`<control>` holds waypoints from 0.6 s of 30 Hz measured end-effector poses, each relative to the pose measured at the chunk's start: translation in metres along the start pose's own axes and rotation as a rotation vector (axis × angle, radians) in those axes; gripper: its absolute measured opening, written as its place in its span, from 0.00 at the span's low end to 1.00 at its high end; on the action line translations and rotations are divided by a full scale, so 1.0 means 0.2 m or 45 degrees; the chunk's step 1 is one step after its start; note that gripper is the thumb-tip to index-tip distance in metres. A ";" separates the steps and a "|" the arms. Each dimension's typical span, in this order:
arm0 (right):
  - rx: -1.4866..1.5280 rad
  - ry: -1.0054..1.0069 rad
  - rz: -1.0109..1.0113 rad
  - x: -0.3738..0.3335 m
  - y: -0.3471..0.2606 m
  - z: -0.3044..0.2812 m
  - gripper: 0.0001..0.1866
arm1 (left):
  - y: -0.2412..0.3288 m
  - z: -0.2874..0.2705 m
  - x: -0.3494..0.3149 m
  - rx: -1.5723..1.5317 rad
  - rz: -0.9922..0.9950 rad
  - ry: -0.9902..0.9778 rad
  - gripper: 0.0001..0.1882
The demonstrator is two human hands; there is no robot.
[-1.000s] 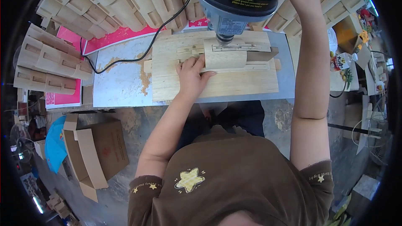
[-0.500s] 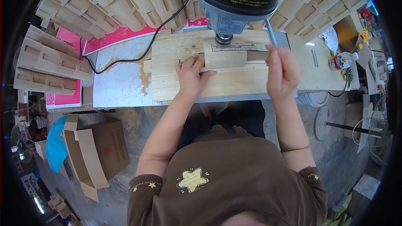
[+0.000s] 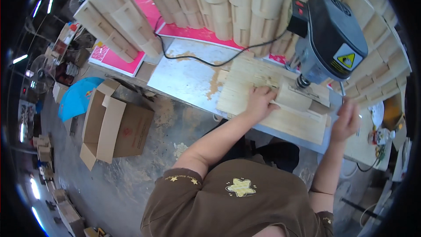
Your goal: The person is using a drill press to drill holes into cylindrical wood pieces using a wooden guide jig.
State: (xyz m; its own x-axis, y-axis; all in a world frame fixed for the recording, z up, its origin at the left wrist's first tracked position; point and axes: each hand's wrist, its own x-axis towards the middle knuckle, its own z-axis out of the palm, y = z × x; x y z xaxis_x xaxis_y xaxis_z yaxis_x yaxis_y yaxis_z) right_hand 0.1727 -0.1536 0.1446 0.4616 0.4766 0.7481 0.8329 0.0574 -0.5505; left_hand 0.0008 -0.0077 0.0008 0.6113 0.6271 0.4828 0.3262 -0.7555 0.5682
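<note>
Pale, raw wood fills the bench: a rounded wooden block (image 3: 294, 98) lies on its side on a slatted wooden board (image 3: 245, 88), right under the chuck of the grey drill press (image 3: 330, 39). The left hand (image 3: 259, 102) lies flat against the block's near end, fingers spread and pressing, not clenched. The right hand (image 3: 346, 120) hovers off the board's right edge, fingers loosely curled and holding nothing that shows. By the look of it, this is the positioning step — the block is being lined up beneath the bit. The next move likely calls for a firm hold on the block, since its curved side could roll. Sawdust lies in tan drifts on the smooth grey tabletop (image 3: 186, 77), a black cable (image 3: 193, 58) snakes across it, and stacks of similar half-round wooden pieces (image 3: 228, 4) rise behind — a brown cardboard box (image 3: 116, 125) stands open on the dusty concrete floor
</note>
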 end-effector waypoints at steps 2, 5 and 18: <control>-0.067 -0.018 0.121 0.24 -0.07 -0.03 0.11 | 0.00 0.00 -0.01 -0.053 0.006 0.021 0.30; 0.007 -0.043 0.153 0.60 -0.07 0.06 0.15 | 0.03 -0.01 -0.01 -0.055 -0.018 0.019 0.28; 0.044 -0.548 0.145 0.20 0.22 0.04 0.19 | -0.07 0.06 0.03 -0.392 -0.200 -0.015 0.25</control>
State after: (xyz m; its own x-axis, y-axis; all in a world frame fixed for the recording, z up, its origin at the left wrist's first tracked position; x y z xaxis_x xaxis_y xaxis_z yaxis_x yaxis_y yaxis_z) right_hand 0.2249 -0.1238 0.1481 0.3746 0.8027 0.4640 0.7699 0.0095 -0.6381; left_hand 0.0085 0.0034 -0.0121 0.5796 0.7277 0.3667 0.1852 -0.5559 0.8104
